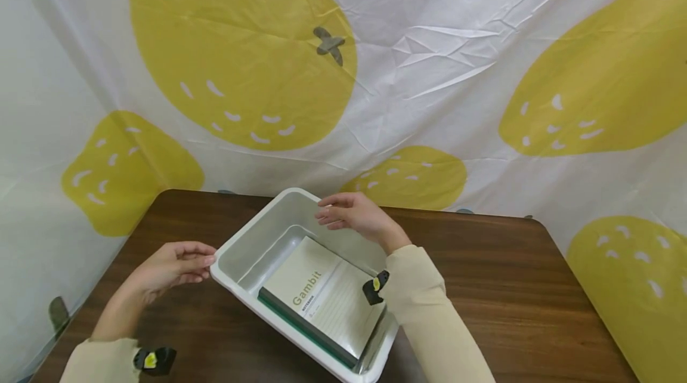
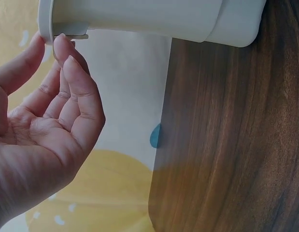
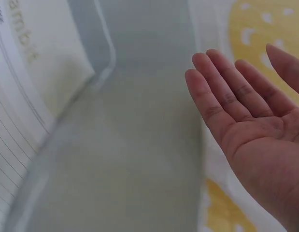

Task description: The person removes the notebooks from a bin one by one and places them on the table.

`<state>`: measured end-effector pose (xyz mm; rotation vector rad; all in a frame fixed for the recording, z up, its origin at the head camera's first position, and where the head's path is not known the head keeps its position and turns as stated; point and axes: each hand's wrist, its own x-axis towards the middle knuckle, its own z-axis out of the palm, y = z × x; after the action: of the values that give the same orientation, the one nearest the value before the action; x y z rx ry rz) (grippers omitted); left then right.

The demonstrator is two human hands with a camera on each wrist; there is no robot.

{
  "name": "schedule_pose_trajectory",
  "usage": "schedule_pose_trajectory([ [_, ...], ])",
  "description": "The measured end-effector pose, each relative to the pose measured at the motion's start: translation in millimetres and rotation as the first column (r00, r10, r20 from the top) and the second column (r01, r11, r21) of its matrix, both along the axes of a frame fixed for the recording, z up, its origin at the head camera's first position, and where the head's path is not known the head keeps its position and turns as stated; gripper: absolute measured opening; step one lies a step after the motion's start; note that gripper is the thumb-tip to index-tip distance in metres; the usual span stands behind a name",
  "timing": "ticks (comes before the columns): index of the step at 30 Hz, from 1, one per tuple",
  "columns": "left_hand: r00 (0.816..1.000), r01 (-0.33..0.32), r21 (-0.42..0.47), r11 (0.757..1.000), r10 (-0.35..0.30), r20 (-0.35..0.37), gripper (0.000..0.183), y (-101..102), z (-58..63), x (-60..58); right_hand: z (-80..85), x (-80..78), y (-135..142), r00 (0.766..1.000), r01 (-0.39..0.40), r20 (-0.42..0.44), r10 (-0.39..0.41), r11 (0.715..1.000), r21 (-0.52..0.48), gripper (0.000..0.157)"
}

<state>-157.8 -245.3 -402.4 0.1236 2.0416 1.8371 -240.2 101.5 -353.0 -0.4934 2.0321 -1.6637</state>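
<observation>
A white plastic bin point(image 1: 252, 302) sits at an angle on the brown table. Inside it lies a notebook point(image 1: 300, 278) with a cream cover marked "Gambit" and a dark green spine edge. My left hand point(image 1: 174, 266) pinches the bin's rim at its left corner; in the left wrist view the thumb and fingertips meet at the rim point(image 2: 45, 21). My right hand point(image 1: 356, 219) is over the far right side of the bin, its fingers nearly straight. In the right wrist view the right hand's palm point(image 3: 265, 145) shows nothing held, and the notebook point(image 3: 38, 72) appears at the left.
The dark wood-grain table point(image 1: 483, 287) extends to the right of the bin and to its left. Behind the table hangs a white curtain point(image 1: 429, 73) printed with large yellow fruit, close along the far edge. Both wrists wear small black bands point(image 1: 155, 361).
</observation>
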Motion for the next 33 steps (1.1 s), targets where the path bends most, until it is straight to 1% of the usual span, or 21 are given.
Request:
schedule_pose_trajectory([
  [3,1.0,-0.007,0.011,1.0,0.007,0.005,0.024,-1,-0.1,0.5,-13.8,0.3,-12,0.999,-0.003,0.049,0.002,1.0,0.016,0.031],
  [5,1.0,-0.014,0.012,1.0,0.014,0.007,0.024,-1,0.2,1.1,-23.4,0.3,-18,0.998,0.002,0.066,-0.004,1.0,0.023,0.03],
  [8,1.0,-0.021,0.009,1.0,0.021,0.008,0.024,-1,0.0,1.7,-36.2,0.0,-25,0.996,0.035,0.086,-0.039,0.998,0.045,0.029],
  [10,0.999,-0.032,0.007,0.999,0.032,0.012,0.024,0,-0.2,2.3,-43.2,-0.1,-29,0.995,0.056,0.075,-0.06,0.997,0.051,0.029],
  [14,0.999,-0.045,0.012,0.999,0.045,0.011,0.024,1,-1.3,2.7,-55.8,0.9,-34,0.992,0.095,0.079,-0.1,0.993,0.066,0.029],
  [17,0.999,-0.046,0.012,0.999,0.045,0.009,0.024,2,-2.0,2.7,-64.3,2.8,-34,0.989,0.122,0.072,-0.132,0.985,0.122,0.029],
  [19,0.999,-0.042,0.004,0.999,0.042,0.003,0.024,1,-2.2,2.8,-69.9,3.6,-33,0.988,0.135,0.048,-0.145,0.978,0.16,0.028],
  [21,0.999,-0.043,-0.004,0.999,0.043,0.001,0.024,1,-1.9,3.3,-74.2,3.8,-34,0.988,0.147,0.016,-0.153,0.97,0.195,0.027],
  [26,0.999,-0.038,-0.015,0.999,0.038,-0.003,0.025,-1,-0.9,3.4,-80.9,3.6,-35,0.984,0.174,-0.016,-0.175,0.958,0.226,0.025],
  [33,0.999,-0.039,-0.013,0.999,0.039,0.0,0.026,1,-0.3,1.7,-82.8,5.1,-34,0.977,0.207,0.014,-0.215,0.955,0.212,0.025],
])
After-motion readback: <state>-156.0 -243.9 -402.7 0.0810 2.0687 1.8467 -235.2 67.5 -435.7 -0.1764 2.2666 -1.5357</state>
